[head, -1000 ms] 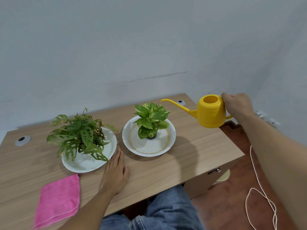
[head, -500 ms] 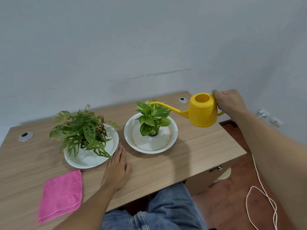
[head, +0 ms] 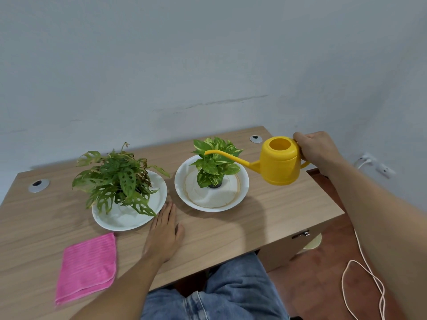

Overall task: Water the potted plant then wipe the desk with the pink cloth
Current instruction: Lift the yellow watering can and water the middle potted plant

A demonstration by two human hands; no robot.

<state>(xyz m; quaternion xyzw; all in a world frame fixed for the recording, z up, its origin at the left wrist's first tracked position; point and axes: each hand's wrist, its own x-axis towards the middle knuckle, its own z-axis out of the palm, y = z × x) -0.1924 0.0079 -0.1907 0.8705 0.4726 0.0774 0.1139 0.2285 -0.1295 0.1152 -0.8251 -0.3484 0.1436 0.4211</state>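
Note:
My right hand (head: 317, 150) grips the handle of a yellow watering can (head: 280, 161), held level in the air over the desk's right side. Its long spout tip (head: 206, 153) reaches over the small potted plant (head: 213, 161), which stands in a white bowl (head: 240, 192). No water is seen coming out. My left hand (head: 164, 232) lies flat on the wooden desk (head: 265, 222), fingers together, between the two dishes. The folded pink cloth (head: 89, 266) lies near the desk's front left edge.
A larger leafy plant (head: 117, 179) sits on a white plate (head: 129, 218) at the left. Two grey cable grommets (head: 38, 185) (head: 255, 138) are set near the desk's back. A white cord (head: 362, 269) loops on the floor at the right, below wall sockets (head: 374, 163).
My right hand has carried the watering can leftward, so the spout tip moved from right of the small plant to over its leaves. My left hand has stayed flat on the desk.

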